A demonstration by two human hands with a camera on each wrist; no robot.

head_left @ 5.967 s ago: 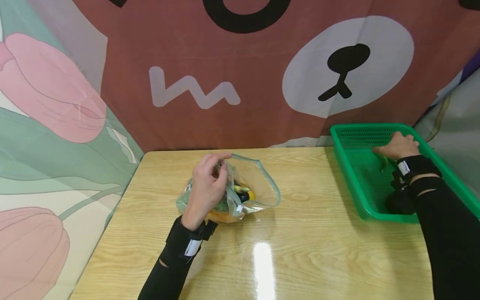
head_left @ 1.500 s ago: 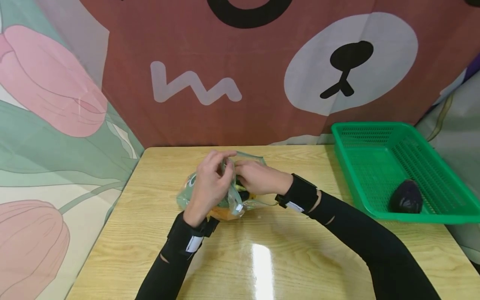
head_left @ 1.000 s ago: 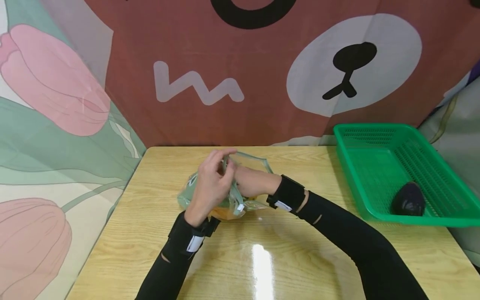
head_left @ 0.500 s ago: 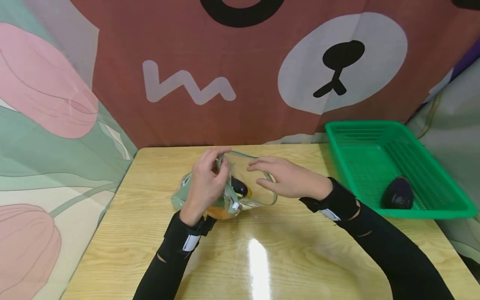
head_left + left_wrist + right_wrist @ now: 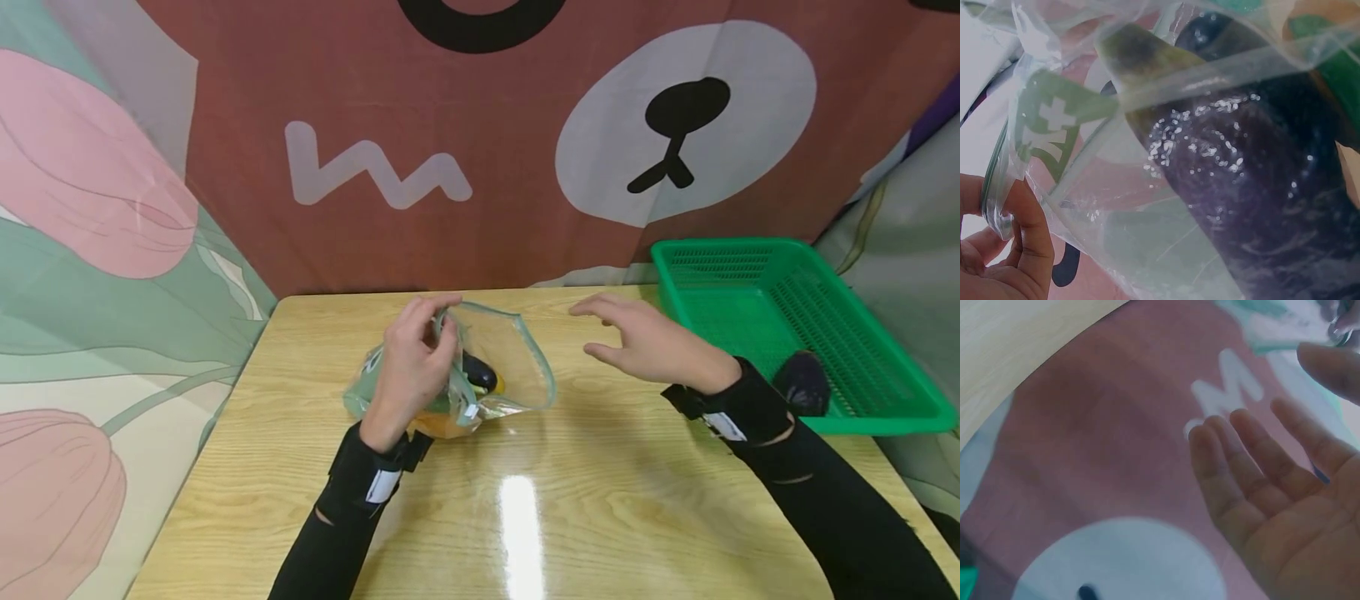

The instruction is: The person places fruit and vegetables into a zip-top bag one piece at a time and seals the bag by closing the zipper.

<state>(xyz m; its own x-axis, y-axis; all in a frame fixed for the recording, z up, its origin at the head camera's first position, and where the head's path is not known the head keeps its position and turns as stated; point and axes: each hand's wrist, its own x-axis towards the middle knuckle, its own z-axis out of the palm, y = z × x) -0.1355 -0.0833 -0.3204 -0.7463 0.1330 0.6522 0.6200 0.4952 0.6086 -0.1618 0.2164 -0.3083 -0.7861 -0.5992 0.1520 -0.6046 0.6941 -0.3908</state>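
Note:
A clear zip bag point(image 5: 525, 358) with a green zip edge lies on the table, its mouth facing right. My left hand point(image 5: 420, 358) pinches the zip edge between thumb and fingers, also seen in the left wrist view, where the bag's film point(image 5: 1141, 244) spreads in front. Inside are a dark glossy eggplant point(image 5: 1241, 169) with a pale green top and some yellow and orange pieces, partly hidden. My right hand point(image 5: 645, 337) hovers between bag and basket, fingers spread and holding nothing; the right wrist view shows its bare palm point(image 5: 1297, 537).
At the right, a green plastic basket point(image 5: 675, 333) holds one dark purple oval fruit or vegetable point(image 5: 802, 382), partly behind the right wrist. A printed cloth point(image 5: 360, 242) hangs along the table's back edge. The wooden table point(image 5: 600, 517) extends in front.
Six seconds ago my right hand was in the basket at a green thing. It then reached into the bag, came out with nothing, and moved right. My left hand keeps its pinch on the bag.

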